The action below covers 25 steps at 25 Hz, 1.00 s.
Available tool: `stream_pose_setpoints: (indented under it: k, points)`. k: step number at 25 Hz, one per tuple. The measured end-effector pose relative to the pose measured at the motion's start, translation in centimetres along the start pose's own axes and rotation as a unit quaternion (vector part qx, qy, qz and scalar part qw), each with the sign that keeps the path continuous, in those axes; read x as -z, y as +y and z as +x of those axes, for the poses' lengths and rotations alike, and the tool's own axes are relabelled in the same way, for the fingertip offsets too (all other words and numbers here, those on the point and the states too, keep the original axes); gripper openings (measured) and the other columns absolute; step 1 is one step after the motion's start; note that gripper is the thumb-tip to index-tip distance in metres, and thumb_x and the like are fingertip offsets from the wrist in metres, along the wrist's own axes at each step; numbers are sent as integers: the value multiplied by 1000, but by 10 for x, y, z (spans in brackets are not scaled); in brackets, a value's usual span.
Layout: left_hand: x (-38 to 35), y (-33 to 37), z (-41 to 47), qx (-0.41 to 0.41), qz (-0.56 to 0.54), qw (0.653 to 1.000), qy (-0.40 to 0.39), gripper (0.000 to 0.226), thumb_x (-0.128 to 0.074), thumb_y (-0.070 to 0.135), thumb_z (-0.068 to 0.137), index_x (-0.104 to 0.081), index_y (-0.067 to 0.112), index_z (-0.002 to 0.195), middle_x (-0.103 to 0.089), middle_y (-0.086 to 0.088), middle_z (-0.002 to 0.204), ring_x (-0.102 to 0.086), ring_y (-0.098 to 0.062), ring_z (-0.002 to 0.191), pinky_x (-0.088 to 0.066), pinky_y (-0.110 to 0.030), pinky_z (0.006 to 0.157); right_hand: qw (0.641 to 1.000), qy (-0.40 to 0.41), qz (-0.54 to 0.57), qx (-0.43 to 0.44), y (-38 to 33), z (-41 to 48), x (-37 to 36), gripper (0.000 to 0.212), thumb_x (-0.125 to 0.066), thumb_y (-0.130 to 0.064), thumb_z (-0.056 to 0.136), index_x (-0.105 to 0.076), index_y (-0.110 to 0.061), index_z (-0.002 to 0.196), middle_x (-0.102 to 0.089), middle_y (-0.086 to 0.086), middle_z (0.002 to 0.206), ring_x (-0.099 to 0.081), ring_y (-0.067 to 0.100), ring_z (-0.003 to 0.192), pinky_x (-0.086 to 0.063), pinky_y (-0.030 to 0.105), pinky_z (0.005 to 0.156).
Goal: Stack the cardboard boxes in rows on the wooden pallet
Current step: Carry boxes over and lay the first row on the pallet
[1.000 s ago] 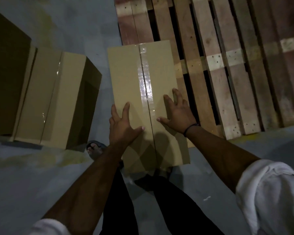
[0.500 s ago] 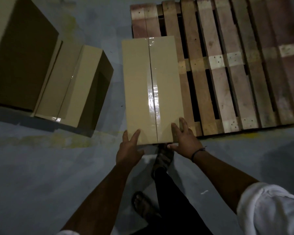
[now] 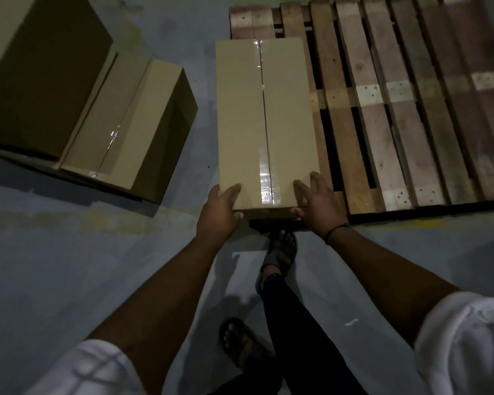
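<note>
A long cardboard box (image 3: 240, 115) sealed with clear tape lies lengthwise over the left edge of the wooden pallet (image 3: 397, 109). Its near end reaches the pallet's front edge, with dark shadow beneath it. My left hand (image 3: 218, 215) holds the near left corner, fingers on top and thumb on the end face. My right hand (image 3: 320, 203) holds the near right corner the same way. I cannot tell whether the box rests fully on the slats.
Two more cardboard boxes stand on the grey floor at the left: a lower taped one (image 3: 131, 121) and a taller one (image 3: 40, 67) behind it. My sandalled feet (image 3: 280, 252) are just in front of the pallet. The pallet's right slats are bare.
The box has moved away from me along the pallet's left edge. Both hands have slid from the middle of its top back to its near end corners.
</note>
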<state>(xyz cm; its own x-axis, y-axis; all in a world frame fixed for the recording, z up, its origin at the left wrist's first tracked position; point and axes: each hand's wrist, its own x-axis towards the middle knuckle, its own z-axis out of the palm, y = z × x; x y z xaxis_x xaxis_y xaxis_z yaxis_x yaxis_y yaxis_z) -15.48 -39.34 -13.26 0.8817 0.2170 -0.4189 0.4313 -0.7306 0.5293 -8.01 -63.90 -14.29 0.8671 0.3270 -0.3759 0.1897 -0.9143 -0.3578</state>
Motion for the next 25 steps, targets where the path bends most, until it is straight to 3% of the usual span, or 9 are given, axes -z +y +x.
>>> stream_pose_setpoints:
  k: [4, 8, 15, 20, 25]
  points:
    - [-4, 14, 0, -27, 9, 1000, -1, 73, -78, 18, 86, -46, 27, 150, -49, -13, 138, -50, -30, 126, -43, -33, 103, 1000, 10, -2, -5, 17, 3, 11, 70, -76, -25, 88, -43, -26, 149, -14, 14, 164, -26, 40, 144, -34, 46, 115]
    - [-16, 33, 1, -39, -2, 999, -16, 72, -79, 17, 84, -48, 24, 149, -50, -15, 139, -51, -31, 125, -46, -34, 103, 999, 20, 19, -18, 42, 5, 27, 64, -78, -22, 85, -53, -23, 144, -25, 16, 160, -34, 43, 139, -38, 47, 113]
    - [-49, 62, -3, -34, -13, 999, -29, 74, -79, 22, 85, -45, 26, 151, -32, -18, 157, -43, -33, 136, -42, -34, 107, 997, 22, 53, -49, 84, -5, 32, 55, -82, -20, 82, -62, -24, 133, -31, 13, 155, -40, 42, 135, -43, 49, 109]
    - [-53, 62, -8, -32, -6, 999, -32, 76, -79, 24, 86, -43, 29, 152, -28, -17, 161, -39, -33, 140, -39, -35, 110, 997, 23, 50, -49, 84, -14, 33, 53, -79, -17, 85, -62, -22, 135, -30, 14, 157, -36, 39, 139, -37, 45, 112]
    - [-52, 55, -10, -34, 4, 998, -51, 79, -80, 23, 85, -41, 28, 153, -27, -16, 161, -36, -32, 142, -36, -37, 114, 997, 27, 59, -44, 80, -21, 31, 51, -78, -14, 85, -63, -21, 134, -30, 14, 157, -39, 40, 137, -41, 48, 112]
